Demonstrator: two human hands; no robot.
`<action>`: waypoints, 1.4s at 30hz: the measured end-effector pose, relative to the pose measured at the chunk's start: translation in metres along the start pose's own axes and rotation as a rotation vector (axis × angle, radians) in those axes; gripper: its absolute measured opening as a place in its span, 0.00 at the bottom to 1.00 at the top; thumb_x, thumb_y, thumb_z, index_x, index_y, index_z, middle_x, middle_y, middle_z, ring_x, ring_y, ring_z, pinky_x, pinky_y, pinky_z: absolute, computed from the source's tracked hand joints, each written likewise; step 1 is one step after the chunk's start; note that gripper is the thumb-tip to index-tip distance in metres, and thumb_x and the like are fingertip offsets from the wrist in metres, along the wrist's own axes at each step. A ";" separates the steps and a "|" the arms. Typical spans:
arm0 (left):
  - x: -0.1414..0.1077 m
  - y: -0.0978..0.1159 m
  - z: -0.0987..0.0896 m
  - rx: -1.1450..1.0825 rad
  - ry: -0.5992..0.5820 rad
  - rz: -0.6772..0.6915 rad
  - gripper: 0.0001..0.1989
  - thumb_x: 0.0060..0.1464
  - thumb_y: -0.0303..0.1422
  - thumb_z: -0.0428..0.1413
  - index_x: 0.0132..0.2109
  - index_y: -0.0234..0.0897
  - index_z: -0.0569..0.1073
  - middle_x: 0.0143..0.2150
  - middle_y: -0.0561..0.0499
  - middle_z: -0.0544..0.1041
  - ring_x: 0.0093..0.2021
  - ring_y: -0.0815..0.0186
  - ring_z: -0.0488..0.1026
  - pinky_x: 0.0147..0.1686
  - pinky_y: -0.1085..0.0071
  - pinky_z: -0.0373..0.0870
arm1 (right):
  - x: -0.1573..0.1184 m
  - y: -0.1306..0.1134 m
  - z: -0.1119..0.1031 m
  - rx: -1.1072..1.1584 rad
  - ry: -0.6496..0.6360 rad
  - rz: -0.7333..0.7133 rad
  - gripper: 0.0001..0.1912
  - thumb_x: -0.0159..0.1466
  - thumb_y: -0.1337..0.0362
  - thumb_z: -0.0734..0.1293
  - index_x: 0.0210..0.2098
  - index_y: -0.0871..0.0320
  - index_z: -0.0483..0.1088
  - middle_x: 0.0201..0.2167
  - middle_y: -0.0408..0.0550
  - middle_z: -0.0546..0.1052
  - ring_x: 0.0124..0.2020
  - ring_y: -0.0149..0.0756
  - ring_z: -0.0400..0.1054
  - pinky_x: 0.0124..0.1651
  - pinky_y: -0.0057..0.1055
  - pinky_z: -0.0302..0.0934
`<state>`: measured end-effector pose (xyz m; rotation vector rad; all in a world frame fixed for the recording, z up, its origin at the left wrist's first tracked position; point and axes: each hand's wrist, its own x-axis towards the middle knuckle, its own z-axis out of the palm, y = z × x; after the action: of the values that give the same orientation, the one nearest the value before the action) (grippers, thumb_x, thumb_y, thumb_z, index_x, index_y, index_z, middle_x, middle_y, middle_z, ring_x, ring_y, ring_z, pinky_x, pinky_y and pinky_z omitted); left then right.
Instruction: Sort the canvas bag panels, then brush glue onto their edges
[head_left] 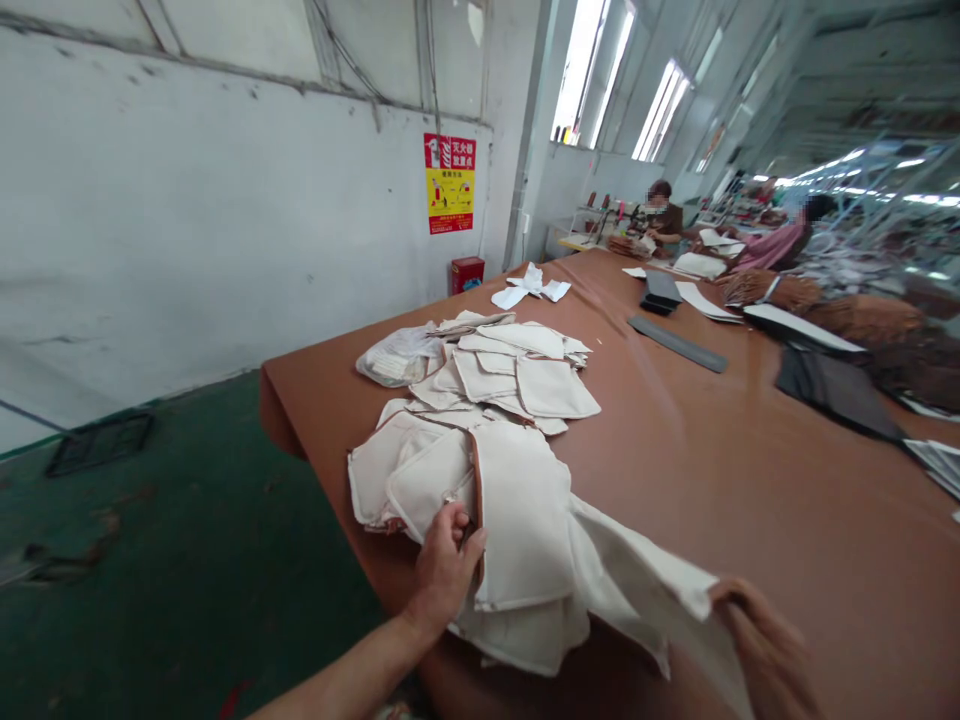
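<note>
Cream fabric pieces (525, 500), one with a brown edge, lie piled near the front left edge of the brown table. My left hand (448, 560) is closed at the pile, its fingers curled round a small metallic item (450, 497) beside the brown edge; what it is cannot be made out. At the lower right, my right hand (765, 640), blurred by motion, grips the end of a long cream fabric piece (645, 570), which stretches from the pile and is lifted at that end.
Behind lie more cream pieces (555, 388), a clear plastic bag (397, 357) and white scraps (531, 284). Dark strips (679, 343) and brown bundles (862, 320) are on the brown table (675, 450). Two people sit beyond, at the back right.
</note>
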<state>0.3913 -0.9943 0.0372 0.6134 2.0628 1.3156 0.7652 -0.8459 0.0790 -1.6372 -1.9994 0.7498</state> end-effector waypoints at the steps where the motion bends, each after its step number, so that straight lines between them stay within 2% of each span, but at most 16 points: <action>1: 0.000 -0.001 0.004 -0.002 -0.035 -0.008 0.31 0.49 0.44 0.58 0.56 0.32 0.66 0.51 0.40 0.73 0.50 0.54 0.72 0.53 0.59 0.66 | 0.011 -0.018 -0.019 -0.071 0.071 0.043 0.19 0.62 0.49 0.59 0.44 0.50 0.72 0.37 0.49 0.79 0.39 0.49 0.74 0.37 0.38 0.68; 3: 0.003 -0.002 0.014 -0.005 -0.073 -0.036 0.30 0.49 0.41 0.58 0.56 0.29 0.66 0.50 0.38 0.74 0.48 0.54 0.73 0.50 0.60 0.67 | 0.030 -0.058 -0.040 -0.216 0.130 0.080 0.21 0.61 0.47 0.59 0.45 0.53 0.70 0.32 0.51 0.78 0.34 0.50 0.73 0.32 0.38 0.64; 5: 0.008 -0.001 0.023 -0.004 -0.079 -0.055 0.29 0.49 0.38 0.59 0.56 0.28 0.66 0.49 0.37 0.75 0.50 0.53 0.72 0.51 0.60 0.66 | 0.041 -0.098 -0.032 -0.326 0.145 -0.024 0.18 0.62 0.51 0.57 0.40 0.57 0.68 0.25 0.52 0.74 0.27 0.48 0.69 0.30 0.37 0.58; 7: 0.012 0.003 0.028 -0.002 -0.091 -0.057 0.26 0.48 0.36 0.60 0.53 0.30 0.68 0.47 0.38 0.76 0.49 0.52 0.73 0.50 0.61 0.65 | 0.045 -0.134 0.003 -0.338 0.049 -0.166 0.13 0.63 0.58 0.55 0.37 0.59 0.66 0.21 0.51 0.70 0.24 0.44 0.65 0.29 0.36 0.53; 10: 0.013 0.013 0.031 -0.010 -0.136 -0.027 0.19 0.48 0.36 0.60 0.47 0.31 0.71 0.43 0.39 0.77 0.46 0.51 0.74 0.48 0.59 0.66 | 0.042 -0.174 0.082 -0.234 -0.194 -0.274 0.09 0.64 0.63 0.57 0.37 0.58 0.67 0.24 0.50 0.72 0.25 0.40 0.66 0.31 0.33 0.54; 13: 0.009 0.028 0.032 -0.045 -0.199 0.072 0.15 0.51 0.35 0.58 0.45 0.32 0.72 0.43 0.38 0.77 0.45 0.51 0.73 0.48 0.58 0.67 | 0.035 -0.195 0.147 -0.111 -0.336 -0.276 0.15 0.66 0.55 0.58 0.37 0.59 0.69 0.28 0.52 0.74 0.31 0.42 0.69 0.37 0.35 0.58; 15: 0.005 0.040 0.032 -0.090 -0.257 0.169 0.15 0.52 0.32 0.57 0.47 0.34 0.73 0.46 0.40 0.76 0.48 0.54 0.72 0.51 0.62 0.66 | 0.032 -0.199 0.166 -0.013 -0.377 -0.240 0.21 0.65 0.49 0.59 0.45 0.59 0.68 0.35 0.54 0.75 0.38 0.46 0.70 0.43 0.39 0.61; 18: 0.003 0.058 0.034 -0.187 -0.428 0.253 0.23 0.47 0.26 0.57 0.53 0.36 0.73 0.51 0.43 0.73 0.51 0.57 0.70 0.53 0.66 0.67 | 0.037 -0.191 0.159 0.165 -0.432 -0.183 0.28 0.60 0.45 0.64 0.52 0.58 0.65 0.42 0.54 0.76 0.44 0.47 0.70 0.49 0.41 0.62; 21: 0.007 0.069 0.043 -0.262 -0.630 0.242 0.30 0.42 0.23 0.54 0.56 0.37 0.72 0.52 0.45 0.72 0.52 0.56 0.70 0.51 0.65 0.69 | 0.053 -0.172 0.133 0.382 -0.532 -0.120 0.30 0.56 0.46 0.69 0.51 0.59 0.67 0.44 0.52 0.77 0.45 0.46 0.71 0.48 0.39 0.65; 24: 0.010 0.071 0.053 -0.264 -0.726 0.288 0.30 0.42 0.22 0.51 0.55 0.36 0.72 0.50 0.46 0.73 0.47 0.59 0.73 0.47 0.64 0.72 | 0.066 -0.149 0.108 0.576 -0.579 -0.029 0.30 0.53 0.50 0.72 0.50 0.61 0.70 0.44 0.53 0.78 0.44 0.47 0.72 0.47 0.40 0.66; 26: 0.010 0.066 0.054 -0.226 -0.657 0.372 0.27 0.44 0.22 0.51 0.54 0.37 0.73 0.50 0.45 0.72 0.48 0.59 0.72 0.51 0.61 0.70 | 0.070 -0.135 0.095 0.672 -0.562 0.029 0.28 0.53 0.52 0.72 0.49 0.61 0.72 0.43 0.52 0.79 0.43 0.46 0.72 0.47 0.40 0.66; 29: 0.010 0.053 0.049 -0.075 -0.306 0.491 0.22 0.49 0.29 0.55 0.54 0.37 0.71 0.53 0.42 0.71 0.55 0.53 0.67 0.59 0.52 0.62 | 0.070 -0.123 0.080 0.780 -0.524 0.081 0.26 0.53 0.53 0.74 0.48 0.59 0.73 0.43 0.51 0.79 0.42 0.45 0.72 0.46 0.39 0.66; 31: 0.012 0.045 0.046 0.008 -0.223 0.395 0.27 0.48 0.36 0.60 0.55 0.35 0.69 0.52 0.40 0.72 0.55 0.49 0.68 0.57 0.50 0.64 | 0.067 -0.120 0.071 0.833 -0.518 0.099 0.27 0.54 0.53 0.74 0.50 0.58 0.73 0.44 0.51 0.79 0.42 0.44 0.72 0.46 0.39 0.66; 33: 0.014 0.043 0.049 -0.023 -0.398 0.229 0.28 0.49 0.41 0.60 0.56 0.34 0.70 0.50 0.40 0.75 0.54 0.48 0.70 0.56 0.53 0.66 | 0.063 -0.118 0.065 0.869 -0.528 0.112 0.27 0.56 0.53 0.73 0.51 0.58 0.72 0.44 0.52 0.79 0.42 0.43 0.72 0.47 0.39 0.65; 36: 0.015 0.048 0.060 -0.256 -0.657 0.056 0.23 0.56 0.45 0.55 0.53 0.35 0.74 0.51 0.43 0.78 0.56 0.51 0.71 0.60 0.59 0.62 | 0.056 -0.112 0.059 0.890 -0.525 0.133 0.26 0.58 0.50 0.70 0.50 0.60 0.72 0.40 0.51 0.79 0.39 0.41 0.72 0.44 0.37 0.66; 42: 0.020 0.044 0.063 -0.690 -0.641 -0.435 0.23 0.55 0.46 0.58 0.49 0.32 0.75 0.47 0.41 0.80 0.49 0.53 0.76 0.54 0.60 0.69 | 0.045 -0.088 0.056 0.852 -0.454 0.161 0.24 0.62 0.45 0.66 0.41 0.62 0.72 0.29 0.46 0.76 0.28 0.33 0.67 0.33 0.29 0.63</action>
<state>0.4245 -0.9233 0.0524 0.2031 1.0481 1.2425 0.6551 -0.8225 0.0948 -1.1607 -1.4376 1.8484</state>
